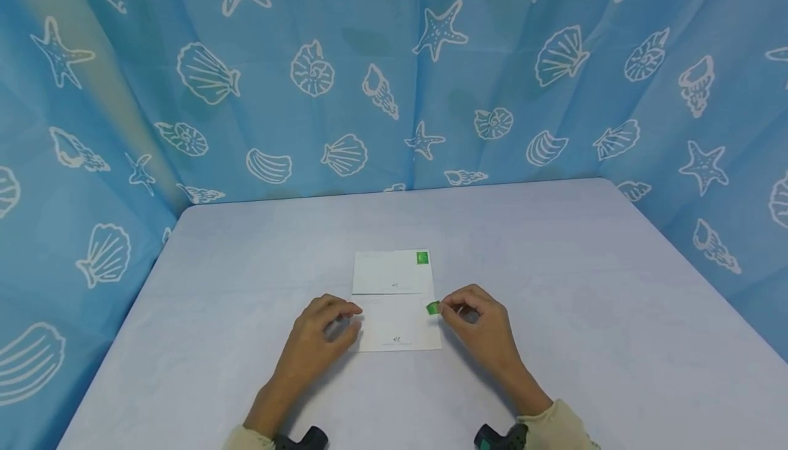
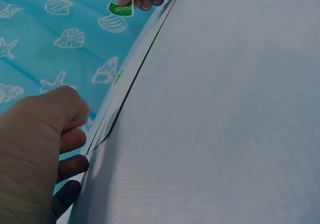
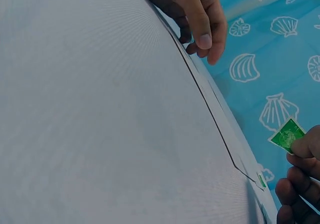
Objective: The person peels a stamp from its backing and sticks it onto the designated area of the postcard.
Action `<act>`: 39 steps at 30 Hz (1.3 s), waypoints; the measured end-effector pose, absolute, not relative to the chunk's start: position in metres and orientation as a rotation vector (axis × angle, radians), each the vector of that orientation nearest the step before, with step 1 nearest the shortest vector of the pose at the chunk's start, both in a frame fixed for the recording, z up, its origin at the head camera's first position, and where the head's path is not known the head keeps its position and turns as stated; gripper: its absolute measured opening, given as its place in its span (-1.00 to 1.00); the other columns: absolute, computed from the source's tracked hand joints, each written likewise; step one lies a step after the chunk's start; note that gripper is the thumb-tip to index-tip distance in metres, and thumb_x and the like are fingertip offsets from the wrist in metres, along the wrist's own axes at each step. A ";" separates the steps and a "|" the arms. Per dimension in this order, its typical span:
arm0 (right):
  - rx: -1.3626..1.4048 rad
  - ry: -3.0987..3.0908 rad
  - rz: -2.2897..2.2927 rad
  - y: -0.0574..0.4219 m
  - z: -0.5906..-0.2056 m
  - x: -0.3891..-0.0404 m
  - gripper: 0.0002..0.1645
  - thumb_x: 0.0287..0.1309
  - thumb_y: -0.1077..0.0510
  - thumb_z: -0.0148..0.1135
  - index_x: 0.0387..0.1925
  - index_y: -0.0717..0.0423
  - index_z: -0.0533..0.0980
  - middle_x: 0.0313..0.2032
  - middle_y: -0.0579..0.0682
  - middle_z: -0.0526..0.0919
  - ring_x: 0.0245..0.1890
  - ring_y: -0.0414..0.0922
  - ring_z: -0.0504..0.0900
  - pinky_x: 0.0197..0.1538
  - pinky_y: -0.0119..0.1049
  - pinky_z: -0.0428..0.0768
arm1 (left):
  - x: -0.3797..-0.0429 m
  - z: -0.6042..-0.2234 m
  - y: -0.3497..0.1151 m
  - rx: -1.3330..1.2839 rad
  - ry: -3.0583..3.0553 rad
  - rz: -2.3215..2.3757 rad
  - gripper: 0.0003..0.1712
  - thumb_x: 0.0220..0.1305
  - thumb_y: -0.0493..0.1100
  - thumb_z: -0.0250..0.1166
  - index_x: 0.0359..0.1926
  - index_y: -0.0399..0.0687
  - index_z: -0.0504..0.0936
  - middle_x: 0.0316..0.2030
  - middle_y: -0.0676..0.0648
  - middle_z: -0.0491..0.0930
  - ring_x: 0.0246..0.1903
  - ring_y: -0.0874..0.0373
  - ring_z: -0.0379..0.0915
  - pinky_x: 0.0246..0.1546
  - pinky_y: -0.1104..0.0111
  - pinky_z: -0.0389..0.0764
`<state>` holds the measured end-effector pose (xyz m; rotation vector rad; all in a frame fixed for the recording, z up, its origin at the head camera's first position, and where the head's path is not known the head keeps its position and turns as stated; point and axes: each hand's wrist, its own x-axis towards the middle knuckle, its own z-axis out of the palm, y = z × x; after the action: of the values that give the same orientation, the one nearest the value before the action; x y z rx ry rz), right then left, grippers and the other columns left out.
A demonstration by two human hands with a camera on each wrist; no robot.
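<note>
Two white envelopes lie on the table, one above the other in the head view. The far envelope [image 1: 384, 272] bears a green stamp [image 1: 422, 258] in its upper right corner. On the near envelope [image 1: 394, 323] only a small printed mark shows low in the middle. My right hand [image 1: 483, 323] pinches a second green stamp [image 1: 434, 308] between thumb and finger, over the near envelope's right side; the right wrist view shows this stamp [image 3: 288, 135] raised off the paper. My left hand [image 1: 321, 330] is at the near envelope's left edge, fingers loosely bent, holding nothing.
A white cloth covers the table [image 1: 246, 258]. Behind it and along both sides hangs a blue curtain [image 1: 382, 33] with white shells and starfish. Dark wrist devices [image 1: 501, 436] sit at both cuffs.
</note>
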<state>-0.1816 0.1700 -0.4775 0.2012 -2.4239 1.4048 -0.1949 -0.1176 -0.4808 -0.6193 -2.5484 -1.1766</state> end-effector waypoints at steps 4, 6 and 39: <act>0.201 -2.418 1.406 0.170 -0.477 -0.182 -0.94 0.20 0.15 0.43 -0.36 0.03 0.69 -0.33 -0.23 0.61 -0.33 -0.20 0.55 -0.24 -0.29 0.58 | -0.195 -0.481 -0.118 -0.652 -2.577 -1.082 -0.75 0.14 -0.19 0.51 -0.13 0.05 0.75 -0.15 0.19 0.57 -0.06 0.27 0.45 0.00 0.25 0.56; 0.194 -2.420 1.400 0.169 -0.477 -0.182 -0.94 0.19 0.14 0.44 -0.36 0.03 0.69 -0.32 -0.23 0.61 -0.33 -0.21 0.55 -0.24 -0.29 0.58 | -0.195 -0.481 -0.118 -0.675 -2.576 -1.044 -0.73 0.12 -0.20 0.52 -0.12 0.03 0.74 -0.14 0.17 0.56 -0.05 0.25 0.44 0.00 0.26 0.56; -0.086 -2.539 1.330 0.150 -0.477 -0.195 -0.95 0.11 0.19 0.46 -0.37 0.10 0.72 -0.29 -0.06 0.61 -0.13 -0.09 0.47 -0.07 -0.15 0.45 | -0.196 -0.483 -0.120 -0.711 -2.578 -0.989 -0.75 0.09 -0.25 0.54 -0.19 0.05 0.73 -0.15 0.15 0.53 -0.08 0.21 0.39 -0.05 0.29 0.54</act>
<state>-0.1954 0.1501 -0.4772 -0.0856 -2.5393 1.3302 -0.1965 -0.1196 -0.4826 -0.7114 -2.5784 -0.9885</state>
